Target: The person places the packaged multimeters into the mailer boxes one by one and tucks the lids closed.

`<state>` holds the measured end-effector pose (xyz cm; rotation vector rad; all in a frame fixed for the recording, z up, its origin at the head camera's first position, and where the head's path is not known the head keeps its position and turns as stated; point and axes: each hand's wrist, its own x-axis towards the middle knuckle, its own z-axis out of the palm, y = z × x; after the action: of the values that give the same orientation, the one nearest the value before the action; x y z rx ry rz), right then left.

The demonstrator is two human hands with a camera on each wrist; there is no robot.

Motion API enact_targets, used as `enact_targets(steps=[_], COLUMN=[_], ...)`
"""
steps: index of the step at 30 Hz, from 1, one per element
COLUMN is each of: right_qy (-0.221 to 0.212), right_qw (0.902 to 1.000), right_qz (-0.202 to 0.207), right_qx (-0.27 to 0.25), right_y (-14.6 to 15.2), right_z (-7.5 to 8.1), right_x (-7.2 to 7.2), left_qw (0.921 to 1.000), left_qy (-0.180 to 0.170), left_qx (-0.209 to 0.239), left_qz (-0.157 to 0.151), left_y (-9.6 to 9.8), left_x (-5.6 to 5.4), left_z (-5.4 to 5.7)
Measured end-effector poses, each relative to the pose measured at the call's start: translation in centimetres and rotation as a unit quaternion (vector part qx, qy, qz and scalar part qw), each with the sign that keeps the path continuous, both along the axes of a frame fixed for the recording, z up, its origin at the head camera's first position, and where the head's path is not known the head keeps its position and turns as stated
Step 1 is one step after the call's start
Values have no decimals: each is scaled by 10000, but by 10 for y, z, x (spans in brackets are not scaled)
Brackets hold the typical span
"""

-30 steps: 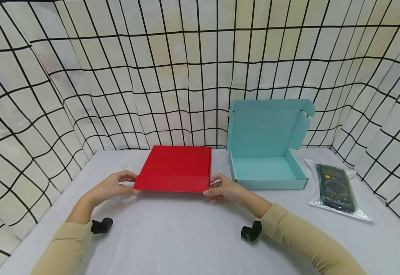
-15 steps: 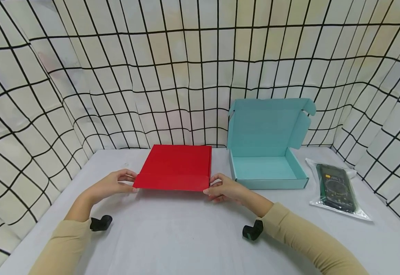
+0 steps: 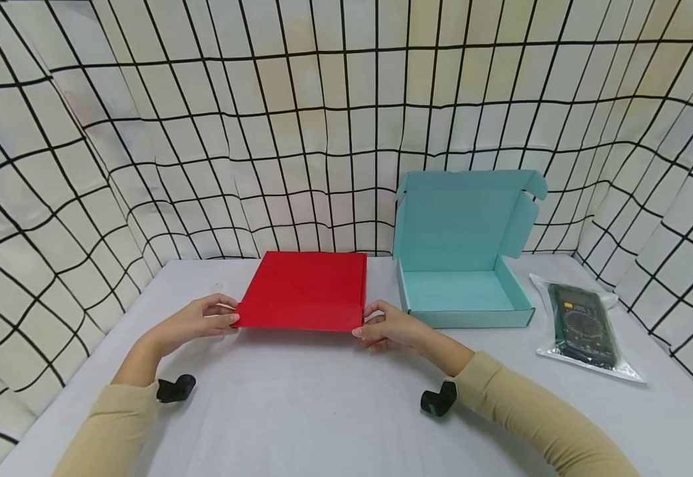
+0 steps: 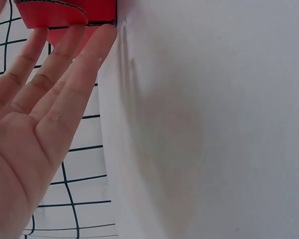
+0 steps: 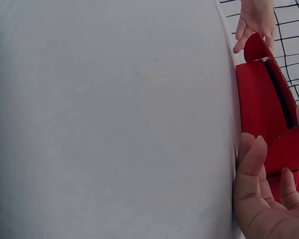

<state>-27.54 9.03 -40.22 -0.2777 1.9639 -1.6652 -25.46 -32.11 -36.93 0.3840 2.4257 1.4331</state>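
A red cardboard box (image 3: pixel 307 288) lies on the white-covered table, its lid down over it. At its front left corner, my left hand (image 3: pixel 194 321) has the thumb over the lid edge and fingers against the side. My right hand (image 3: pixel 388 328) holds the front right corner, thumb at the lid edge. In the left wrist view, several fingertips of the left hand (image 4: pixel 50 109) touch a red side flap (image 4: pixel 50 15). The right wrist view shows a dark gap under the lid along the front wall (image 5: pixel 259 99), with curled fingers of the right hand (image 5: pixel 269 199) around the near corner.
A light blue box (image 3: pixel 460 291) with its lid raised stands close to the right of the red box. Farther right lies a dark multimeter (image 3: pixel 582 324) in a clear plastic bag. Grid-patterned white cloth (image 3: pixel 322 132) encloses the back and sides of the table (image 3: pixel 311 411).
The lid's front flap has swung from a visible crease to level with the lid. My left thumb has moved slightly up onto the lid's corner; the right hand has hardly moved.
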Motion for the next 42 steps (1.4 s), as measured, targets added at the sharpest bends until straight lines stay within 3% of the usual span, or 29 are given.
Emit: enact_targets(steps=[10,28,42], right_qy=[-37,7,132], right_qw=[9999,10000,9999], right_qz=[-113,12,18], right_qx=[-15,93,49], right_y=[0,0,2], right_z=[0,1,-1], right_x=[1,1,-1], left_qw=[9997,10000,10000], left_qy=[125,-4,28], left_qx=[-21,-32,-52], left_qz=[229,-72,67], left_y=[0,2,-2], left_x=[-1,-1,-4], left_z=[-2,2,-3])
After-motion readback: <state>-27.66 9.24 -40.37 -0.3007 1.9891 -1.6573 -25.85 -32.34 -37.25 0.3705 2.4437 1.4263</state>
